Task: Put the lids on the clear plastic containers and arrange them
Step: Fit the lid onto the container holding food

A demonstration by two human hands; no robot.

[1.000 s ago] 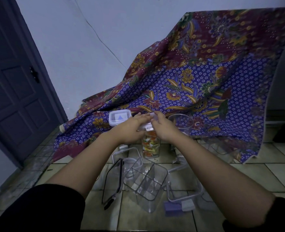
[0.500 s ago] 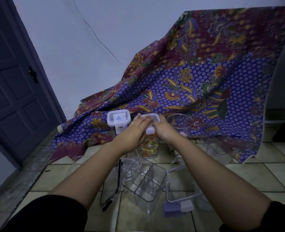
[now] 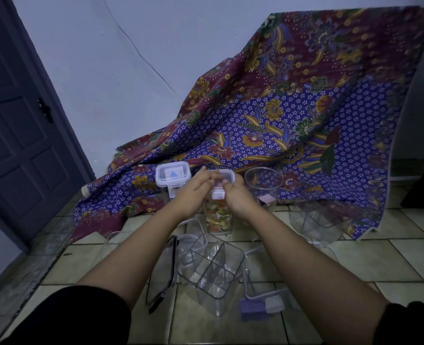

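A tall clear container [image 3: 219,218] filled with colourful pieces stands on the tiled floor. A white-rimmed lid [image 3: 223,177] sits on its top. My left hand [image 3: 194,194] and my right hand [image 3: 236,197] both grip this lid from either side, fingers at its near clip. To the left stands a lidded container [image 3: 172,176] with a blue triangle label. On the right stands an open round container [image 3: 262,186]. Nearer me lies an open divided container [image 3: 212,268].
A loose lid with purple clips [image 3: 260,303] and a black-rimmed lid [image 3: 167,270] lie on the floor near me. Another clear container [image 3: 316,221] rests at the right. A floral cloth [image 3: 293,108] drapes behind. A dark door [image 3: 19,120] is at the left.
The lid has come down flat onto the filled container. Both hands shifted slightly back along it toward its near clip.
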